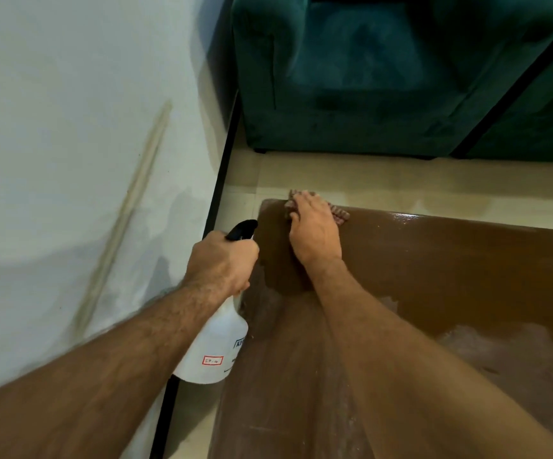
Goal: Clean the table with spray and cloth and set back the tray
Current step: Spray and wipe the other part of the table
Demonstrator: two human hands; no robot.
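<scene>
Right hand (314, 230) lay flat, fingers straight, pressing cloth (339, 214) at table's (450, 276) far left corner; cloth under and beyond fingertips. Left hand (222, 261) gripped spray bottle (217, 346) just left. Unwiped top stretched rightward. Tray not visible.

I am seeing a pale wall (69, 127) running left, cream floor tiles (401, 183), and perhaps a green velvet sofa (367, 77) ahead.

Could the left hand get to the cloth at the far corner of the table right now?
Probably not freely: the left hand grips the spray bottle, and the right hand already presses on the cloth. Nothing else on the table blocks the path.
</scene>
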